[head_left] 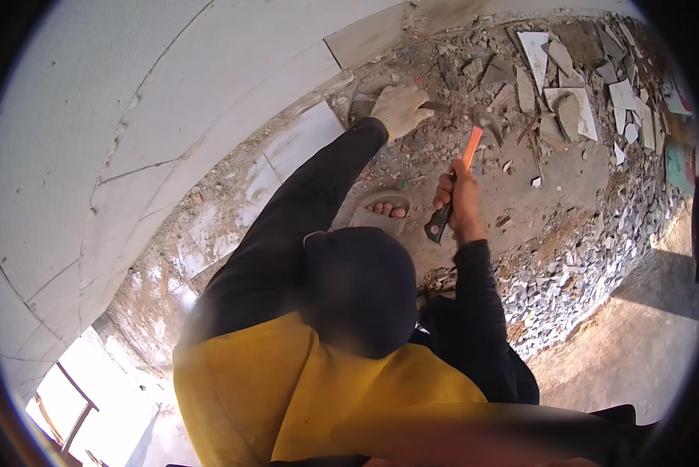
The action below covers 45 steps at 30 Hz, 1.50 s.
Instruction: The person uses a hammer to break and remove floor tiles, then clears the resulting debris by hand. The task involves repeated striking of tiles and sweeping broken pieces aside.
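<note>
My left hand [401, 111], in a cream work glove, reaches far forward to the rubble along the wall's foot. Its fingers look closed round a dark narrow piece [437, 107] that sticks out past the thumb; its kind does not show clearly. Bare and closed, my right hand [460, 198] grips a hammer [472, 146] with an orange and black handle. The hammer's head is up and away from me, over the debris, to the right of the glove. Next to the glove's left side lies a grey flat piece, partly hidden by it.
A pale tiled wall [170, 93] curves along the left. Broken tile pieces [571, 109] lie at the far right, with a heap of small chips [575, 288] nearer. My sandalled foot [384, 212] stands between my arms. A whitish slab [303, 140] lies beside the left arm.
</note>
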Tool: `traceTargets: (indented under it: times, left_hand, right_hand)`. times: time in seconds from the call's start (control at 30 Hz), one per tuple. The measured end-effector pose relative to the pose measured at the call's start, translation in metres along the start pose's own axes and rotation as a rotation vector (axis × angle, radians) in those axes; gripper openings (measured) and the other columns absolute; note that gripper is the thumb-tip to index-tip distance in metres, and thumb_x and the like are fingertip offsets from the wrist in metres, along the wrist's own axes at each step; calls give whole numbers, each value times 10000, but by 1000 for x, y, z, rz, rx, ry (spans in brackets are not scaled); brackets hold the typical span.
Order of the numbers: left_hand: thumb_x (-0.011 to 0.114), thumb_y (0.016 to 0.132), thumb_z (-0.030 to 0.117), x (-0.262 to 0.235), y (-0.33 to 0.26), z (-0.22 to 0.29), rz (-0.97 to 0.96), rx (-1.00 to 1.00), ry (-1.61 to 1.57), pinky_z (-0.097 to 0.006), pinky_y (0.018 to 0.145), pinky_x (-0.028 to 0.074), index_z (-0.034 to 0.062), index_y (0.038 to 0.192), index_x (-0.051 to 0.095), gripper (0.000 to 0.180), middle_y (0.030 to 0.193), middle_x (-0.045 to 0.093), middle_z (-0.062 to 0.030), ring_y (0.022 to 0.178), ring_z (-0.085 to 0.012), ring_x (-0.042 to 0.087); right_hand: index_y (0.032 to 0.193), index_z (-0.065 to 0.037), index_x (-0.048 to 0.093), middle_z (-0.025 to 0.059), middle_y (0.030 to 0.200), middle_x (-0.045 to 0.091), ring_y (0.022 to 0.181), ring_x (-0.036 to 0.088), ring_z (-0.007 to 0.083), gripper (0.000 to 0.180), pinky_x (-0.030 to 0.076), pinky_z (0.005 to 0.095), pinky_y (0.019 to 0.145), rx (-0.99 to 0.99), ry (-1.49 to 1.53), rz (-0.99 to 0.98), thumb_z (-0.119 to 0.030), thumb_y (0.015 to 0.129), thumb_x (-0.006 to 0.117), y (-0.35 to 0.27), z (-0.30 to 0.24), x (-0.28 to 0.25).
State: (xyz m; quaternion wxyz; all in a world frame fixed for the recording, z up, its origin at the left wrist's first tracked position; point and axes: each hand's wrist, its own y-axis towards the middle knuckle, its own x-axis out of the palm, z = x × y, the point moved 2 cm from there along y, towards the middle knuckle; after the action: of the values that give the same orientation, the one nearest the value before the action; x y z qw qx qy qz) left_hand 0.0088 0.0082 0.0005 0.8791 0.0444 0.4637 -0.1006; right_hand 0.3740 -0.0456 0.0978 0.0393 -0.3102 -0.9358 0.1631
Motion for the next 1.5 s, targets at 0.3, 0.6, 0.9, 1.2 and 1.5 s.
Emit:
traceTargets:
  times: [0.3, 0.6, 0.9, 1.2, 1.5]
  left_hand:
    - [728, 1016, 424, -1, 9, -7, 11, -44, 49, -536, 953, 515, 58, 1104, 788, 381, 1144, 739, -168, 1124, -391, 700]
    - [737, 1008, 444, 3, 5, -10, 67, 10, 87, -551, 973, 510, 72, 1103, 792, 387, 1163, 725, -156, 1179, -385, 674]
    - [739, 1000, 461, 6, 5, -16, 42, 8, 53, -552, 974, 508, 91, 1116, 794, 392, 1144, 723, -154, 1158, -382, 683]
    - [755, 991, 411, -7, 6, -11, -19, 0, 47, -536, 925, 527, 54, 1106, 795, 377, 1102, 737, -177, 1099, -406, 695]
    - [728, 1022, 407, -11, 16, 7, 59, 150, 34, -546, 922, 502, 86, 1114, 786, 339, 1052, 719, -151, 1072, -376, 679]
  right_hand:
    - [1191, -54, 613, 33, 830, 574, 631, 563, 172, 396, 476, 328, 556, -24, 4, 68, -441, 1141, 549, 40, -60, -33]
    - [1074, -94, 579, 32, 748, 499, 567, 504, 196, 364, 469, 372, 543, 432, -163, -444, -437, 1172, 505, -76, 70, 66]
    - [1046, -107, 560, -19, 698, 445, 609, 500, 143, 352, 482, 331, 569, 44, 148, -177, -443, 1148, 541, 39, -32, -19]
    - [1028, -94, 581, 10, 686, 526, 575, 563, 168, 380, 492, 334, 519, 472, -152, -535, -430, 1183, 493, -100, 49, 96]
    - [984, -169, 529, -47, 672, 399, 536, 416, 111, 385, 390, 321, 492, 329, 140, -339, -508, 1164, 541, -20, -11, 28]
